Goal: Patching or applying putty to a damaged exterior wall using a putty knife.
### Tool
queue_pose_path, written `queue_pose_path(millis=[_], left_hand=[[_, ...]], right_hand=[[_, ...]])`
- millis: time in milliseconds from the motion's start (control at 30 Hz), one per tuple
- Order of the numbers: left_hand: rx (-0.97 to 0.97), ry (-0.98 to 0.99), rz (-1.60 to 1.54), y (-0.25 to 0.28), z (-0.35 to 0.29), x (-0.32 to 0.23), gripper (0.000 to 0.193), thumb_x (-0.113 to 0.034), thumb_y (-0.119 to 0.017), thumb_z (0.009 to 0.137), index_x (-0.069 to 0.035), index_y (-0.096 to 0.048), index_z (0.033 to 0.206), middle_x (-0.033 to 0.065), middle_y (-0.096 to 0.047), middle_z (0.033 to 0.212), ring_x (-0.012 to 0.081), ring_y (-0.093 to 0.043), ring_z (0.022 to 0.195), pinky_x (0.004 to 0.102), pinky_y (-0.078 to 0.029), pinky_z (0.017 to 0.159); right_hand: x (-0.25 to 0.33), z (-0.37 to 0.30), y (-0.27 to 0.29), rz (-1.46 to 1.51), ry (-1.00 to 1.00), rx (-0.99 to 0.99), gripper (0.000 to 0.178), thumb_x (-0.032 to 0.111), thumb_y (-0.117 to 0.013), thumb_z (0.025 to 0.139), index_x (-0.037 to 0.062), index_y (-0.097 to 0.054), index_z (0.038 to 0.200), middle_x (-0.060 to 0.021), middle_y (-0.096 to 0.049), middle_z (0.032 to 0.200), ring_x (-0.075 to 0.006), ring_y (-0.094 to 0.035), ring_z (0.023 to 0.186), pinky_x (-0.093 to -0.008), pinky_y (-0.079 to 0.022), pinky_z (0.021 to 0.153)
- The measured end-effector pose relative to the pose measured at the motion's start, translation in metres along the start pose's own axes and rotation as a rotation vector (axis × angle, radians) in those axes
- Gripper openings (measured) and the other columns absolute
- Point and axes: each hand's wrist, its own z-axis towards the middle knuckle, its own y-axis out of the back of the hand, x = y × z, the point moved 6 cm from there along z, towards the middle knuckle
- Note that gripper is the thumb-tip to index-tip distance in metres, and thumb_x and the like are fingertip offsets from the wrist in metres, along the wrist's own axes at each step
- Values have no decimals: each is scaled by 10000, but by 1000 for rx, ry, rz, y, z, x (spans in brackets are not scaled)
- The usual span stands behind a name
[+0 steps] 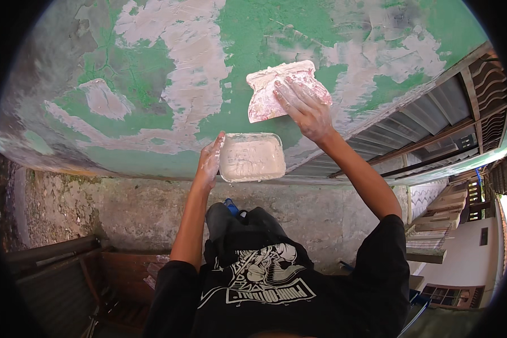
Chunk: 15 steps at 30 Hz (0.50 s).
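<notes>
My right hand (305, 107), coated with pale filler, grips a wide putty spreader (265, 100) whose far edge carries a thick line of putty. The spreader is held up against or just off the green wall (242, 45); which of the two I cannot tell. Below it, my left hand (210, 159) holds a clear rectangular plastic tub (281, 153) by its left side. Pale putty (253, 159) lies inside the tub, and some is smeared on its rim. Part of my left fingers is hidden by the tub.
Rough pale putty patches (194, 62) cover parts of the wall on both sides. A metal-slatted shutter or panel (411, 121) adjoins the wall at the right. Underfoot is a concrete floor (146, 211). A brown wooden bench-like piece (124, 276) stands behind me at the lower left.
</notes>
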Motion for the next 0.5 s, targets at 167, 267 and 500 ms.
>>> queue_pose_path(millis=[167, 267, 500], left_hand=[[-8, 22, -52, 13, 1, 25, 675, -519, -537, 935, 74, -550, 1256, 137, -639, 1145, 185, -601, 1029, 305, -466, 888], [-8, 13, -81, 9, -3, 20, 658, -517, -533, 939, 68, -561, 1241, 132, -644, 1133, 183, -607, 1020, 305, -470, 883], [-26, 9, -91, 26, -6, 20, 615, -495, -524, 952, 70, -584, 1186, 137, -648, 1103, 182, -617, 992, 305, -474, 886]], right_hand=[[-14, -10, -39, -30, -17, -6, 530, 52, -567, 734, 68, -589, 1264, -74, -597, 1282, -230, -543, 1230, -335, -495, 950], [-17, -24, -55, -31, -42, 26, 533, 47, -566, 731, 82, -596, 1262, -69, -603, 1275, -221, -553, 1219, -332, -496, 956], [0, -30, -28, 42, -77, -43, 479, 71, -565, 731, 116, -653, 1200, -64, -641, 1224, -233, -636, 1102, -311, -534, 876]])
